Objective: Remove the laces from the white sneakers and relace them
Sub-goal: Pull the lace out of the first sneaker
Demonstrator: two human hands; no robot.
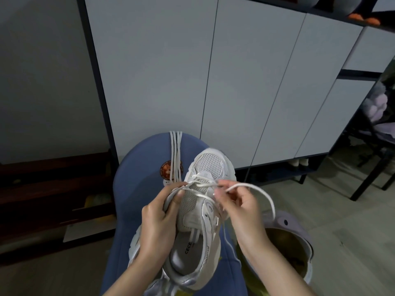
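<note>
A white mesh sneaker (210, 165) lies toe-away on a blue cushioned seat (141, 165), its opening toward me. My left hand (158, 223) grips the shoe's left side, thumb on the tongue. My right hand (237, 201) pinches a white lace (263, 194) that loops out to the right from the lower eyelets. A second white lace (175, 154), folded in several strands, lies on the seat beyond the shoe. Part of another white sneaker (134, 246) shows under my left wrist.
Grey cabinet doors (245, 82) stand close behind the seat. A lilac clog (288, 238) sits on the floor at right. Dark wooden shelving (53, 199) is at left, and a black chair frame (372, 167) stands at far right.
</note>
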